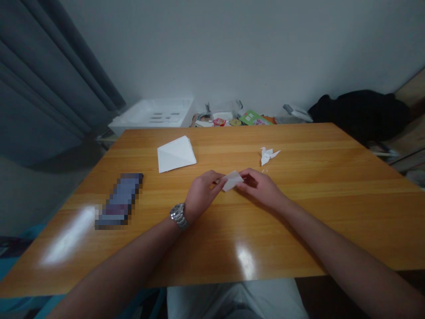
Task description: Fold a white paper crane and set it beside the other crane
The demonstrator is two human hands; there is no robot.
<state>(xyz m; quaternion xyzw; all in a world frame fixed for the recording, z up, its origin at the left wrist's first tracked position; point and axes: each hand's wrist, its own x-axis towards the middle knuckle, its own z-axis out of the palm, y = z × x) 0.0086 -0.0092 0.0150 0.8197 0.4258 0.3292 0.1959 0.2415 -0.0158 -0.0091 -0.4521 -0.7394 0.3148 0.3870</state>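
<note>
Both hands pinch a small folded paper (232, 180), just on the near side of the paper crane (268, 155).
Left hand (201, 195) and right hand (260, 186) have fingers closed narrow on opposite ends. Likely risk: an uneven pull skews the crease or tears the thin sheet.

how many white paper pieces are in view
3: folded sheet back left, small folded figure back right, third piece pinched between left hand and right hand. Sheet may hide more.

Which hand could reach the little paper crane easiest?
Probably the right hand: the paper crane lies just beyond it, while the left hand sits farther away. Both pinch the folded paper.
</note>
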